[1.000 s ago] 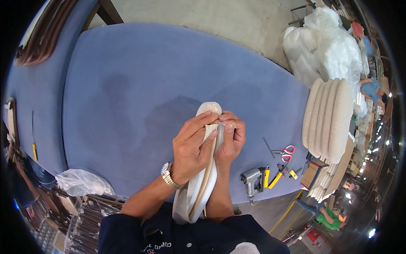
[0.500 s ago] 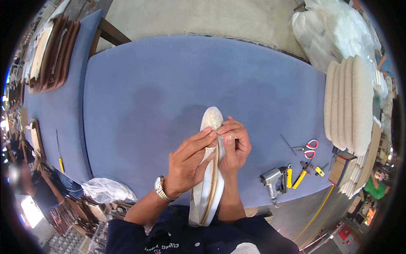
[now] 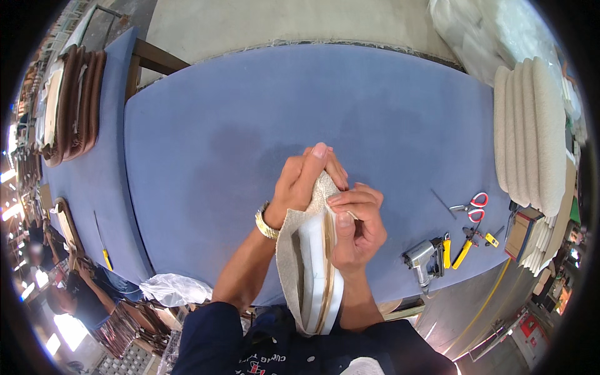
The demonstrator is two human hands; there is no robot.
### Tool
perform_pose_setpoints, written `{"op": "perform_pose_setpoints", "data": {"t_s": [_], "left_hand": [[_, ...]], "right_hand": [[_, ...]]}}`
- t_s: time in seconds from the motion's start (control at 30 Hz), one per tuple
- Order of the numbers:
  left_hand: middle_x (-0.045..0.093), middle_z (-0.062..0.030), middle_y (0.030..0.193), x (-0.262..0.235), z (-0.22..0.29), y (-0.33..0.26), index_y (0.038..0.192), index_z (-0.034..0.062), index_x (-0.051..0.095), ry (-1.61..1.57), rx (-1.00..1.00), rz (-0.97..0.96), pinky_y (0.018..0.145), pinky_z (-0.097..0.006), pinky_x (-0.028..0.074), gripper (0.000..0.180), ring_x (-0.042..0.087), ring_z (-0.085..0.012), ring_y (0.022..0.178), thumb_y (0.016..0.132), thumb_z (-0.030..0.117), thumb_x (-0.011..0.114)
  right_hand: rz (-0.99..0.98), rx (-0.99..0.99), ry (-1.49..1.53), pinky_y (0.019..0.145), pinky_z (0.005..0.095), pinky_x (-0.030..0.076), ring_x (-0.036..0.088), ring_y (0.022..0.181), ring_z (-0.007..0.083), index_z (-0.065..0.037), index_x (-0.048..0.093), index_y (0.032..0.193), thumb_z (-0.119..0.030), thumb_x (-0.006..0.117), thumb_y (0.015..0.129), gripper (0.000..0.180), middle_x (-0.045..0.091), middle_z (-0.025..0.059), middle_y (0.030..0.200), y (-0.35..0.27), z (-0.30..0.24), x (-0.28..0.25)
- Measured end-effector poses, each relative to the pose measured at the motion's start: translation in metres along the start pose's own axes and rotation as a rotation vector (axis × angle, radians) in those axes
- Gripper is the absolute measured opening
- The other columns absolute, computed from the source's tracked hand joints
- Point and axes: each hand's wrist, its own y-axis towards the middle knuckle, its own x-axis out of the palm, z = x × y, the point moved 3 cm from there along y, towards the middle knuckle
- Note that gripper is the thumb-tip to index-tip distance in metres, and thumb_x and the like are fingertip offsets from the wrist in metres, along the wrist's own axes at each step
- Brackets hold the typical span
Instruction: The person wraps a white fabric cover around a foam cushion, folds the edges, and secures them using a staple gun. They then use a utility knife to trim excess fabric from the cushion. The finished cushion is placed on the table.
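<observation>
The left hand [image 3: 303,180] clasps the padded piece [image 3: 316,259] while the right hand [image 3: 359,228] pinches its beige fabric [image 3: 320,195].

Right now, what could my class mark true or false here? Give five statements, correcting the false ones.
The left hand and right hand both touch the beige fabric. True.
The wristwatch is worn on the right. False: it is worn on the left.
Scissors with red-and-white handles lie on the blue table. True.
The left hand holds the pneumatic fastening gun. False: it lies on the blue table.
The stacked beige upholstered pads are on the left. False: on the right.
</observation>
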Motion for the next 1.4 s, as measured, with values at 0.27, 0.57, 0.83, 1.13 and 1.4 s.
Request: {"op": "perform_pose_setpoints", "data": {"t_s": [0.27, 0.57, 0.83, 1.13, 1.4], "left_hand": [[0.07, -0.0066, 0.079, 0.004, 0.007, -0.011, 0.084, 0.0025, 0.071, 0.286, 0.076, 0.046, 0.097, -0.037, 0.044, 0.055, 0.059, -0.0182, 0.075, 0.114, 0.03, 0.034], [0.068, -0.0171, 0.127, 0.004, 0.002, -0.034, 0.121, 0.0031, 0.068, 0.009, 0.193, 0.118, 0.116, -0.047, 0.037, 0.026, 0.053, -0.0333, 0.137, 0.107, 0.02, 0.053], [0.059, -0.0193, 0.144, 0.009, 0.011, -0.035, 0.134, 0.0026, 0.063, 0.213, 0.178, 0.026, 0.121, -0.051, 0.031, 0.038, 0.037, -0.038, 0.15, 0.1, 0.02, 0.059], [0.058, -0.0172, 0.146, 0.008, 0.012, -0.04, 0.139, 0.0033, 0.059, 0.253, 0.157, 0.038, 0.123, -0.051, 0.028, 0.045, 0.035, -0.0374, 0.152, 0.094, 0.009, 0.057], [0.054, -0.0157, 0.151, 0.017, 0.014, -0.041, 0.146, 0.0044, 0.053, 0.3, 0.173, 0.042, 0.124, -0.049, 0.027, 0.059, 0.033, -0.0368, 0.153, 0.087, 0.005, 0.054]], "right_hand": [[0.0, -0.078, 0.037, 0.099, 0.045, 0.038, 0.057, 0.097, 0.0213, -0.006, 0.069, 0.089, -0.016, 0.068, 0.095, 0.012, 0.075, 0.0069, 0.094, 0.002, 0.0, -0.002], [-0.068, 0.028, 0.051, 0.088, 0.038, 0.037, 0.055, 0.084, 0.0177, -0.006, 0.065, 0.087, -0.015, 0.068, 0.095, 0.012, 0.074, 0.0082, 0.093, 0.0, 0.0, -0.004], [-0.014, -0.128, -0.077, 0.077, 0.0365, 0.047, 0.061, 0.085, 0.0219, -0.002, 0.069, 0.09, -0.005, 0.073, 0.089, 0.005, 0.074, 0.012, 0.098, 0.0, -0.006, -0.011], [-0.173, -0.056, -0.244, 0.082, 0.0366, 0.055, 0.068, 0.1, 0.0271, -0.004, 0.074, 0.096, -0.002, 0.076, 0.085, 0.011, 0.071, 0.0152, 0.117, -0.018, -0.012, -0.055], [-0.154, 0.788, -1.185, 0.099, 0.0475, 0.05, 0.061, 0.113, 0.0432, -0.003, 0.045, 0.148, -0.003, 0.074, 0.077, 0.076, 0.062, 0.0243, 0.127, -0.166, 0.043, -0.351]]}}
